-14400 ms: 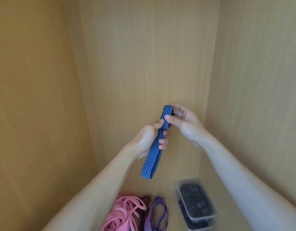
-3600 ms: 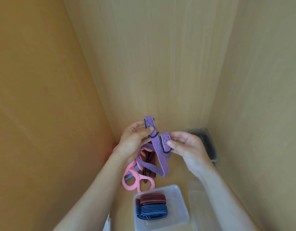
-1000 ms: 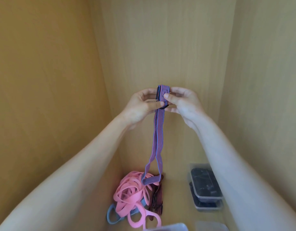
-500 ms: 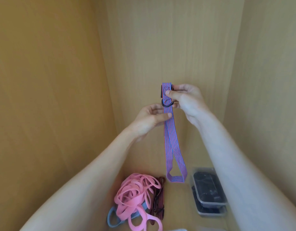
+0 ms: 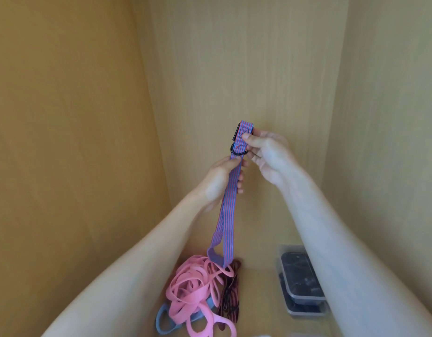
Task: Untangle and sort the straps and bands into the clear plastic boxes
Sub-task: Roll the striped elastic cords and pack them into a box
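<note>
Crossing the lower right of the view, the right forearm hides the right side of two stacked boxes; what lies in them is dark and hard to make out. The pink bands are cut off by the bottom edge, a blue band shows only where it pokes out beneath them, and the strap covers part of the left fingers. Its bottom loop overlaps the pink bands in view; I cannot tell whether they touch

The strap is flat woven webbing with fine blue and red stripes running lengthwise, doubled into a loop, with a dark D-ring near the top. The pink bands are smooth, rubbery flat loops in a tangle on the wooden floor. A dark red strap, also striped, lies bunched just to their right. The boxes are clear plastic, rectangular with rounded corners

The strap hangs in the air between the hands, above the pile. Its long axis runs nearly upright, leaning a little left as it drops, with the folded end pointing up and the loop pointing down. The right hand pinches the top just above the ring, thumb in front. The left hand grips it just below the ring, fingers curled round it
</note>
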`<state>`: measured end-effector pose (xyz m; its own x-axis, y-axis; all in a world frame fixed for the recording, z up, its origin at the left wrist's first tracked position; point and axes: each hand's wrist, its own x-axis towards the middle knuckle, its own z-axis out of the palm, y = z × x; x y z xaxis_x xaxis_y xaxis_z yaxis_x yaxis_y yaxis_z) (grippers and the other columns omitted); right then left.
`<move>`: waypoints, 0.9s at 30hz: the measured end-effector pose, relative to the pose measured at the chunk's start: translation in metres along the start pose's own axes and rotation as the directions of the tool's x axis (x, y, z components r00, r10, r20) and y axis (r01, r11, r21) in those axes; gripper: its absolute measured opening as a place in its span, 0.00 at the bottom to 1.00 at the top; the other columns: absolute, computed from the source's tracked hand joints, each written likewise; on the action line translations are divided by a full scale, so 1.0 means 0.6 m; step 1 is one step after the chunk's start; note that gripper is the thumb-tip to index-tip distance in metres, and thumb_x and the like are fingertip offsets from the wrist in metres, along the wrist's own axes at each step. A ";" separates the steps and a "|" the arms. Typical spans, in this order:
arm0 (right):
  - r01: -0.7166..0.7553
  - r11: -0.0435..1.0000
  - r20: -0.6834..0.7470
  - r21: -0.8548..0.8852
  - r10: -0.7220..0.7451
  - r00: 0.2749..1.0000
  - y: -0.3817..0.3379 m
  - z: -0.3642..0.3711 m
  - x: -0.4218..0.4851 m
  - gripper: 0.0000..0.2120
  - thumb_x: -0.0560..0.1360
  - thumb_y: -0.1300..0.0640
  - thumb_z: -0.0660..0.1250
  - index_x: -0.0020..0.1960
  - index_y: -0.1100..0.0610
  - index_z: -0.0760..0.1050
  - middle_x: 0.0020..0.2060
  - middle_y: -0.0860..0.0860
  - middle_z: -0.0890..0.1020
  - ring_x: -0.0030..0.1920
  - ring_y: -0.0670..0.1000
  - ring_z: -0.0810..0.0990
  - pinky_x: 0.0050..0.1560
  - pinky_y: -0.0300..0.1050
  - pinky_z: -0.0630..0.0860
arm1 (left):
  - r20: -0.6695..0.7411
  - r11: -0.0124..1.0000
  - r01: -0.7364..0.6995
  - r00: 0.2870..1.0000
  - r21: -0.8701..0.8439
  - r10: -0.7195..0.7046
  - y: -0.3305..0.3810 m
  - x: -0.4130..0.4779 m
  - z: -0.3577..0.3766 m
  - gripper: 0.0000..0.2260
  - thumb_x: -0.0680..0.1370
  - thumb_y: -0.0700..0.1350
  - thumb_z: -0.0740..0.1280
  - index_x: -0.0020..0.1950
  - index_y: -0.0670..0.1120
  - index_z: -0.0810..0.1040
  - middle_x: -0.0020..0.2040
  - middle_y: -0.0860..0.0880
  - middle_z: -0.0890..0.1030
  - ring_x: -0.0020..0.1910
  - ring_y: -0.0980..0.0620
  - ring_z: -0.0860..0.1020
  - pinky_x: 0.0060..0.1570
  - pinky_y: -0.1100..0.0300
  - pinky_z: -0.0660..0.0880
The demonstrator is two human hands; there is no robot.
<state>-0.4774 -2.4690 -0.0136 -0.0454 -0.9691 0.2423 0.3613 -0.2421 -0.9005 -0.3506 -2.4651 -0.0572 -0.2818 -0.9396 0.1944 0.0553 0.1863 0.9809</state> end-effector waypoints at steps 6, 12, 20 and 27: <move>0.011 1.000 -0.031 -0.012 -0.011 0.999 0.001 0.000 -0.003 0.08 0.76 0.68 0.69 0.43 0.57 0.78 0.27 0.45 0.81 0.33 0.46 0.75 0.42 0.39 0.71 | 0.059 0.998 0.036 0.998 -0.060 -0.032 -0.001 -0.007 0.005 0.12 0.86 0.47 0.53 0.50 0.44 0.73 0.31 0.49 0.68 0.25 0.53 0.64 0.28 0.60 0.66; 0.040 0.998 -0.040 -0.040 -0.042 0.998 0.003 -0.007 -0.006 0.08 0.76 0.68 0.70 0.43 0.56 0.79 0.30 0.48 0.82 0.37 0.49 0.77 0.42 0.39 0.73 | 0.106 0.998 0.015 0.994 -0.058 -0.009 0.002 -0.017 0.002 0.11 0.85 0.41 0.53 0.52 0.41 0.74 0.33 0.45 0.76 0.29 0.47 0.73 0.36 0.56 0.74; 0.042 0.999 0.000 -0.025 -0.042 0.999 0.007 -0.017 -0.018 0.08 0.77 0.70 0.68 0.46 0.58 0.79 0.33 0.50 0.82 0.31 0.45 0.79 0.37 0.35 0.76 | 0.057 0.998 -0.055 0.997 0.007 0.054 0.029 -0.004 -0.005 0.09 0.85 0.43 0.56 0.51 0.42 0.74 0.36 0.43 0.79 0.30 0.47 0.77 0.35 0.57 0.77; 0.010 0.997 0.047 0.072 -0.013 0.999 0.012 -0.028 -0.022 0.09 0.77 0.71 0.65 0.43 0.61 0.80 0.31 0.50 0.84 0.30 0.45 0.81 0.35 0.35 0.77 | 0.101 0.975 -0.124 0.989 0.185 0.107 0.029 -0.010 0.001 0.06 0.86 0.38 0.54 0.57 0.38 0.69 0.33 0.46 0.70 0.24 0.55 0.67 0.26 0.63 0.69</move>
<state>-0.4899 -2.4588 -0.0292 -0.0063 -0.9626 0.2708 0.4268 -0.2475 -0.8698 -0.3486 -2.4560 -0.0415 -0.3698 -0.8803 0.2972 -0.0887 0.3518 0.9318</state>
